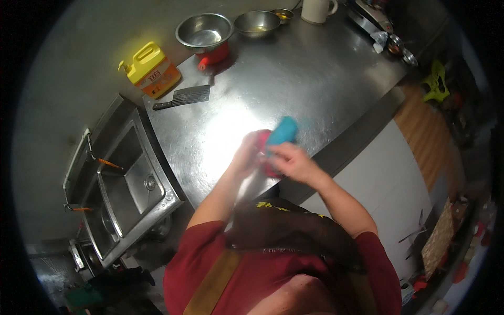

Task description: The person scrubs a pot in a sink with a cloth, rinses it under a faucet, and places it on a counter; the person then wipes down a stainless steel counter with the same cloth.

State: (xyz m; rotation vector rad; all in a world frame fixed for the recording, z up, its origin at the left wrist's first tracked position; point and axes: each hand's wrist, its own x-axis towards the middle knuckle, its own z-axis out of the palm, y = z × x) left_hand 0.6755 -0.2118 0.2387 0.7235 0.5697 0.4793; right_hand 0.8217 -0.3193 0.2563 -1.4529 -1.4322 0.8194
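Observation:
Over the near edge of the stainless steel table (299, 82), both of my hands are close together and blurred. My left hand (249, 151) is against a dark pink item (272, 170), which looks like cloth or a sponge. The fingers of my right hand (289, 159) pinch the lower end of a blue cloth-like item (284, 130) that rises above the pink one. How my left fingers lie on the pink item is hard to see in the glare and blur.
A cleaver (191, 95) lies at the table's left corner beside a yellow detergent jug (153, 73). Behind stand a steel basin (204, 33) on a red container (215, 55), a steel bowl (258, 24) and a white mug (314, 12). A double sink (134, 177) is at left.

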